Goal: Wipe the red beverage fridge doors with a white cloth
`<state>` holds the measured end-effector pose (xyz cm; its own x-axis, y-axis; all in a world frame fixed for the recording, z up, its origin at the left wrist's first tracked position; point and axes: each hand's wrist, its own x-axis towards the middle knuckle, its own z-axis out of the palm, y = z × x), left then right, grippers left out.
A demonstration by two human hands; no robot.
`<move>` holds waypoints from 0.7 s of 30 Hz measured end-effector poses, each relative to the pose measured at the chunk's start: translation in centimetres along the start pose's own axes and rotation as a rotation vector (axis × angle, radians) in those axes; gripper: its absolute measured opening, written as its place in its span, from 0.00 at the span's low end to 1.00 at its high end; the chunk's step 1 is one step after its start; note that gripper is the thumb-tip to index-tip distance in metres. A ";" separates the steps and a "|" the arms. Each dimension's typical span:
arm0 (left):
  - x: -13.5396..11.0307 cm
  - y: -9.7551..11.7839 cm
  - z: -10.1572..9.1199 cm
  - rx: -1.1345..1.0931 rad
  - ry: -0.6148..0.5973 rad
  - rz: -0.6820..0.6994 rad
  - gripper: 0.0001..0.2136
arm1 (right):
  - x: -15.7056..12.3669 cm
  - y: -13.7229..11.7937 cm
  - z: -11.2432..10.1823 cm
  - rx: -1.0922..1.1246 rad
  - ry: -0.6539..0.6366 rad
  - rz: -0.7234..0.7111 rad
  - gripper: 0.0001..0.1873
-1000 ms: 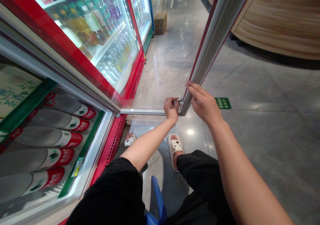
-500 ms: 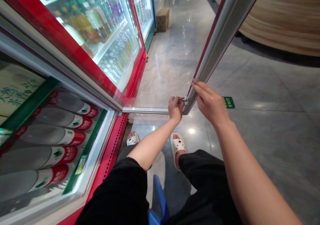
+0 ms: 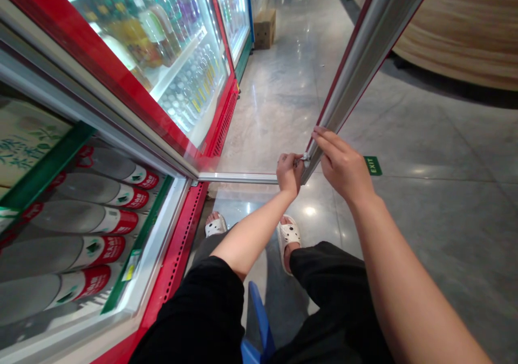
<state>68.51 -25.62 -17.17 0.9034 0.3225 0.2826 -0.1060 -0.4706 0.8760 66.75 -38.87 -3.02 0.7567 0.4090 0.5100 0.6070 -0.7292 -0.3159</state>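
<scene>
The glass door (image 3: 270, 137) of a red drinks fridge stands open, swung out across the floor in front of me. My left hand (image 3: 290, 173) is closed at the door's lower outer corner, on the inner side. A small crumpled whitish wad (image 3: 306, 159) shows at its fingertips, pressed against the frame; it could be a tissue or a cloth. My right hand (image 3: 343, 165) grips the grey edge of the door frame (image 3: 351, 64) from the outer side, fingers over the edge. Its thumb is partly hidden.
Large bottles with red labels (image 3: 95, 280) lie on the fridge's bottom shelf at left. Beyond stands another lit drinks fridge (image 3: 232, 91). A cardboard box (image 3: 265, 29), a wood-look curved counter (image 3: 457, 40), a green EXIT floor sign (image 3: 373, 165) and a blue plastic piece (image 3: 261, 321) also appear.
My left hand has slid slightly right along the bottom corner with the whitish wad. The door's outer edge and my right hand have shifted a little to the right.
</scene>
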 end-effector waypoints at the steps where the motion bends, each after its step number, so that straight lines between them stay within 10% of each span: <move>1: 0.0 0.1 0.0 0.003 -0.006 0.005 0.10 | 0.0 0.0 0.0 -0.001 0.006 0.000 0.34; 21: 1.6 -2.4 -5.1 0.137 -0.035 -0.091 0.12 | 0.8 -0.9 2.6 -0.005 -0.067 -0.039 0.38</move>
<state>68.13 -19.79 -16.81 0.9209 0.3413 0.1883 0.0328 -0.5492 0.8351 67.42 -36.43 -4.36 0.7470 0.4727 0.4675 0.6355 -0.7144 -0.2930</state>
